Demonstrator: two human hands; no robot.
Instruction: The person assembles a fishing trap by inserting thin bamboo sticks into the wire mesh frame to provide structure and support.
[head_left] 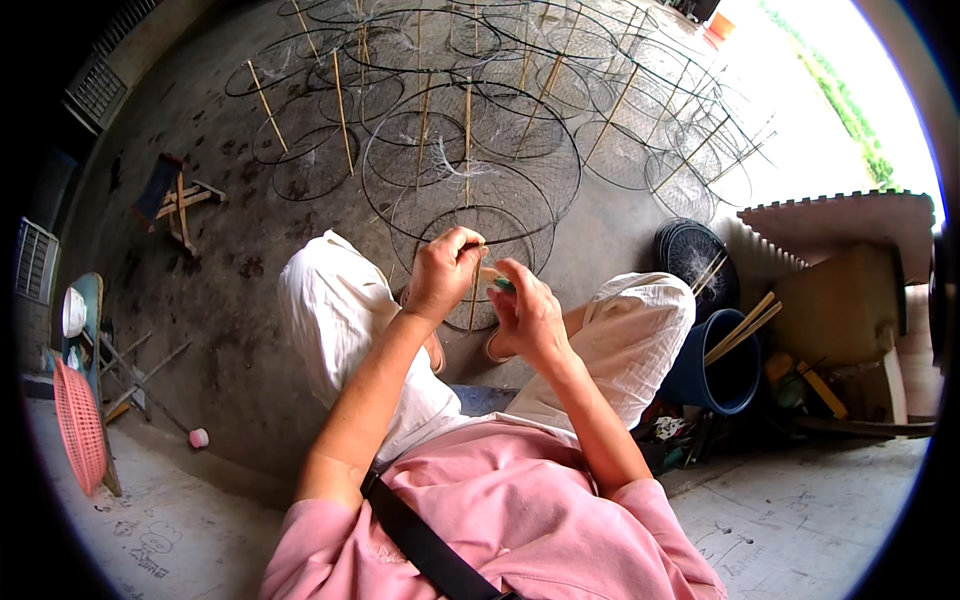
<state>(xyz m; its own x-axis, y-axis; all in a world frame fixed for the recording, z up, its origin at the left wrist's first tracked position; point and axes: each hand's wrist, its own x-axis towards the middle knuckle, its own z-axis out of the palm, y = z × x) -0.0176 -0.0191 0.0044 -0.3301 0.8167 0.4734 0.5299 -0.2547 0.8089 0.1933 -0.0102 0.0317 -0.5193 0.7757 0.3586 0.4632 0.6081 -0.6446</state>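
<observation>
In front of my knees stands a round net trap [560, 190] of black hoops, fine mesh and thin bamboo sticks. My left hand [443, 272] is closed, pinching the near rim of a hoop where a bamboo stick [475, 292] meets it. Just right of it, my right hand [530, 308] curls its fingers around a small green thing [503, 284], too small to name. Its thumb and fingertips are close to the stick. Whitish thread or mesh [455, 165] bunches inside the trap.
Several more hoop traps [420, 50] spread across the concrete floor ahead. To the right are a blue bucket [735, 375] holding sticks, a stack of black hoops [697, 255] and a foam mat [850, 225]. Leftward stand a folding stool [180, 205] and a pink basket [80, 425].
</observation>
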